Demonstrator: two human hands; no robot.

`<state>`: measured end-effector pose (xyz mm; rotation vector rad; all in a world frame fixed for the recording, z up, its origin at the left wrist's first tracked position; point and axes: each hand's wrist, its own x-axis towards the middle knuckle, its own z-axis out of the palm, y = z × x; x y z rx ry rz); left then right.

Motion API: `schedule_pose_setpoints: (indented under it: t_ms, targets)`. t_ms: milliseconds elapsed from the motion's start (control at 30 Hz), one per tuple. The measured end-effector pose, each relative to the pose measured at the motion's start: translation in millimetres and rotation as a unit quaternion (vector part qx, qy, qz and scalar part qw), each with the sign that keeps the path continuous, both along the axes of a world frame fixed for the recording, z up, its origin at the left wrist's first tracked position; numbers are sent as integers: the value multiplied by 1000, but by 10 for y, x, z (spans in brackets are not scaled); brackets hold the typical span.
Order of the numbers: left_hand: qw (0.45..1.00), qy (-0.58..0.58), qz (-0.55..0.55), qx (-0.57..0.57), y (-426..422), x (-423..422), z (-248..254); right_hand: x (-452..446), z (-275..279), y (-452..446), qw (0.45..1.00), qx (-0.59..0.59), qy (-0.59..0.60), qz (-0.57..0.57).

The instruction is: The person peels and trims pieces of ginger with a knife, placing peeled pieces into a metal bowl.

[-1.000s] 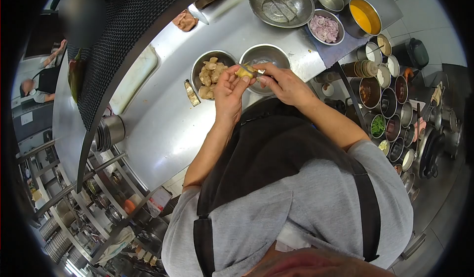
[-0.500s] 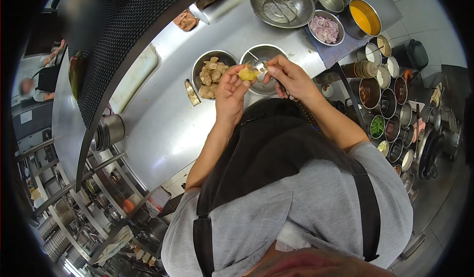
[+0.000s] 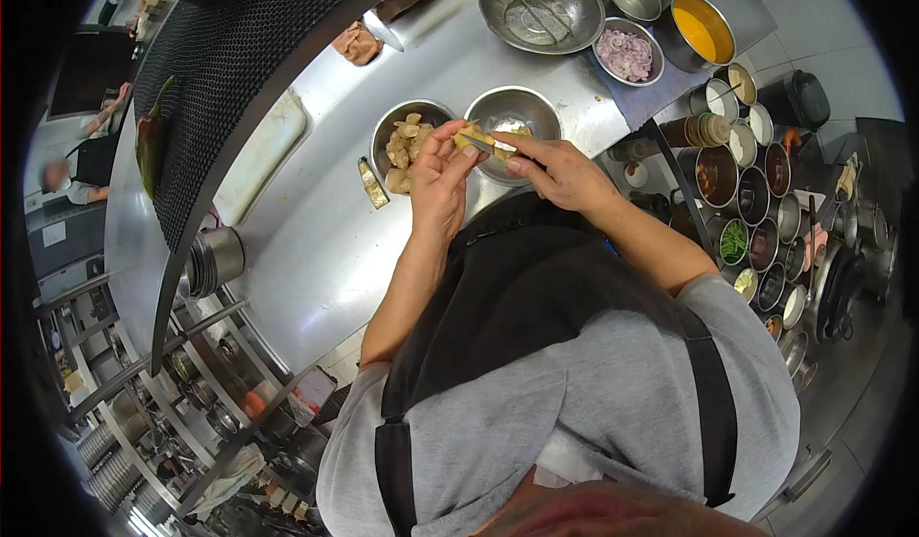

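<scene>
Looking down from my head, I have my left grip (image 3: 440, 178) pinched on ginger (image 3: 465, 139) and my right grip (image 3: 565, 173) curled round a knife (image 3: 480, 145), blade at the ginger, above two bowls (image 3: 517, 103) near the tabletop's (image 3: 316, 240) front edge.

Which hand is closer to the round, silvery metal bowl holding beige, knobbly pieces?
Left. The left hand overlaps the right edge of that bowl in view; the right hand is farther right, at the neighbouring round, silvery metal bowl.
</scene>
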<state>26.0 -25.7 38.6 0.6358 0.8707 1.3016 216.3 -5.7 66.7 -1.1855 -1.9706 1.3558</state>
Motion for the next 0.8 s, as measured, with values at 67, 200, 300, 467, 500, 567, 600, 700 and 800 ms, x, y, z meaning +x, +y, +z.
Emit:
schedule_pose_setpoints:
  t_ms: [67,200,300,467,500,567,600,700,800]
  targets:
    - [1000,8,3,0,1,6,5,3,12,-3,1000,15,4,3]
    - [999,25,-2,20,-14,-1,-41,-12,32,-8,1000,-9,14,1]
    - [997,70,3,45,-34,13,-39,-30,59,17,999,-44,12,1]
    - [992,95,23,79,-89,83,-20,-61,-26,67,998,-56,22,-4]
    - [993,104,14,60,-125,122,-8,-75,-75,88,997,-55,53,-14]
    - [995,89,8,40,-149,161,14,-78,-116,99,995,-54,85,-22]
    - [995,89,8,41,-130,147,33,-68,-102,97,989,-100,108,-28]
    - [998,-1,9,55,-59,78,50,-61,-99,53,979,-141,140,-43]
    - [998,-51,-13,32,-6,-56,37,-34,-63,58,981,-126,140,-45]
